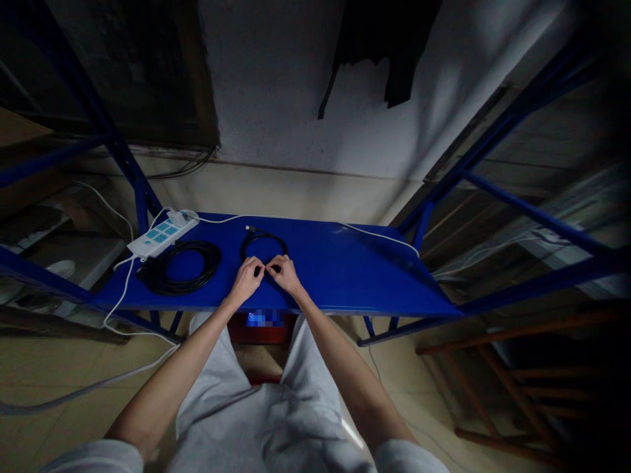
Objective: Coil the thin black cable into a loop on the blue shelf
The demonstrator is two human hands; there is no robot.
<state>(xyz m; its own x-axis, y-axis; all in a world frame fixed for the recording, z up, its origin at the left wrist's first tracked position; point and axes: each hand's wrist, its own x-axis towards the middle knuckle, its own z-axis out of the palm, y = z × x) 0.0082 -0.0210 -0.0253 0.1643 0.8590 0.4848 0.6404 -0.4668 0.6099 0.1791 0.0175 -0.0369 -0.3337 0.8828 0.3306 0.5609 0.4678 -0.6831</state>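
On the blue shelf (345, 269) lies a thin black cable (262, 238) bent into a small loop, one plug end pointing to the far side. My left hand (245, 278) and my right hand (283, 272) sit close together at the near end of that loop. Both hands have their fingers pinched on the cable, almost touching each other. The part of the cable inside the fingers is hidden.
A larger coil of black cable (183, 266) lies left of my hands. A white power strip (160, 234) with a white cord (374, 233) sits at the shelf's far left. Blue rack posts (118, 151) stand on both sides. A red box (261, 330) sits under the shelf.
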